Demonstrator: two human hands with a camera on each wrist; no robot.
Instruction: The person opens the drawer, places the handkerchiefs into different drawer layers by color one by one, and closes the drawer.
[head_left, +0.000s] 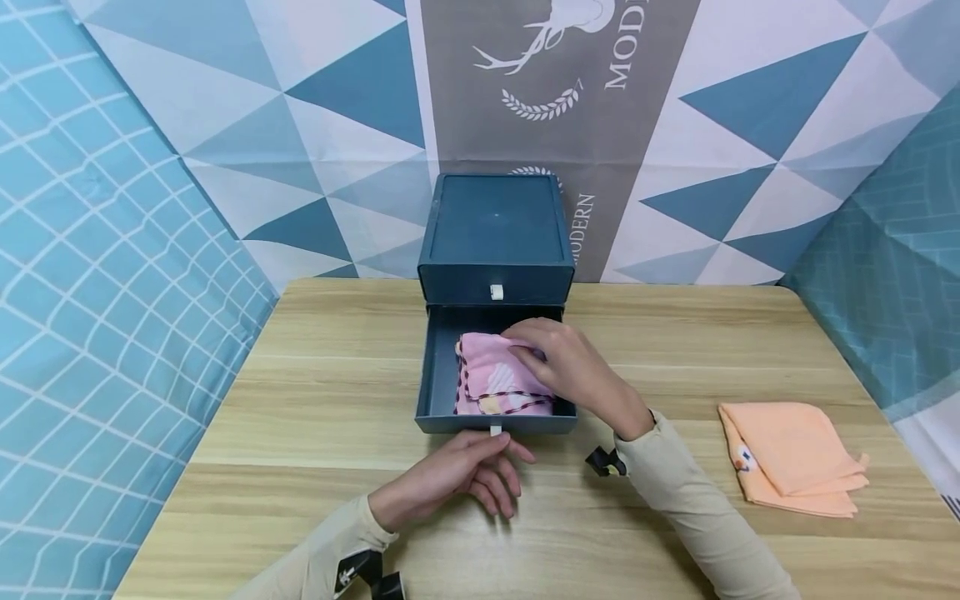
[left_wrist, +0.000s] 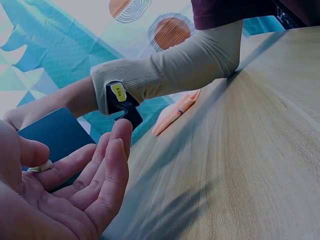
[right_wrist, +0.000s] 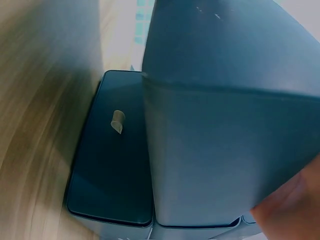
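Your left hand (head_left: 457, 475) lay palm-up with fingers loosely curled, forearm angled in from lower left, while your right hand (head_left: 570, 367) reached forward, palm down, fingers bent.

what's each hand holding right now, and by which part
Right hand grips the folded pink cloth by its top fold in the open drawer. Left hand holds nothing.

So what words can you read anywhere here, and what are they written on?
"MODERN" runs sideways on the grey backdrop panel, behind the blue drawer box.
"MOD", cut off by the picture's top edge, stands on the same panel beside the white deer head.
The yellow tag on the right wrist strap has print too small to read.
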